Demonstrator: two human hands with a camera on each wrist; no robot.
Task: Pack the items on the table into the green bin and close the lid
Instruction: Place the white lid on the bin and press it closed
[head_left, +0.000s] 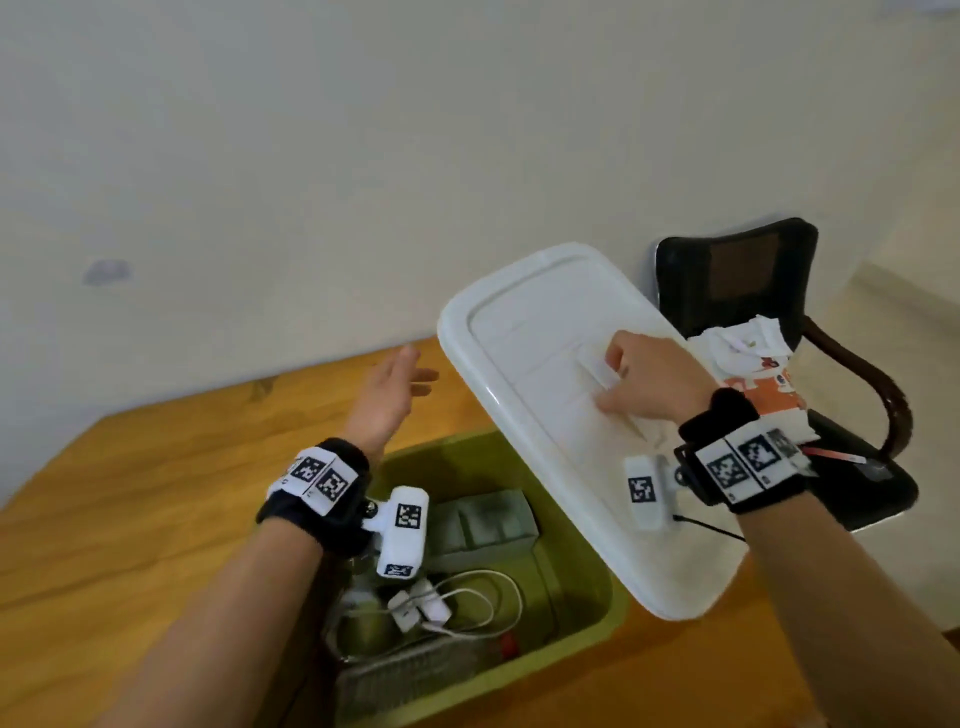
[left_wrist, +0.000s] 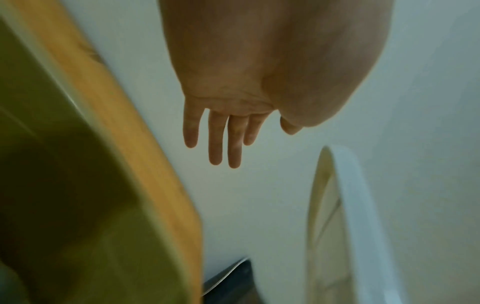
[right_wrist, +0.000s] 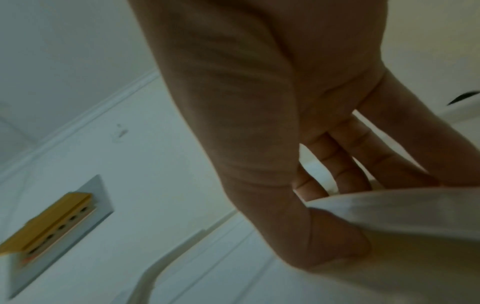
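Pale wall filled the upper half of the head view, and below it the wooden bench (head_left: 130, 519) carried the green bin (head_left: 597, 587) at lower centre. Inside the bin lay a grey box (head_left: 488, 519), a coiled white cable (head_left: 467, 603) with its plugs, and a few blurred things nearer the bottom edge that I could not name. No loose items showed on the bare wood, so the packing looked done and the closing step was probably in hand.

Tilted above the bin's right side, the white lid (head_left: 530, 332) hung clear of the rim, its low end toward lower right. The right hand (head_left: 644, 384) held it from on top, fingers curled round a raised grip at the lid's middle, likely so one hand could swing it over the opening. The left hand (head_left: 389, 395) hovered wide, fingers straight and holding nothing, just left of the lid's far end, seemingly ready to steady that edge.

At right of frame a black chair (head_left: 727, 275) held a crumpled white and orange bag (head_left: 753, 364).
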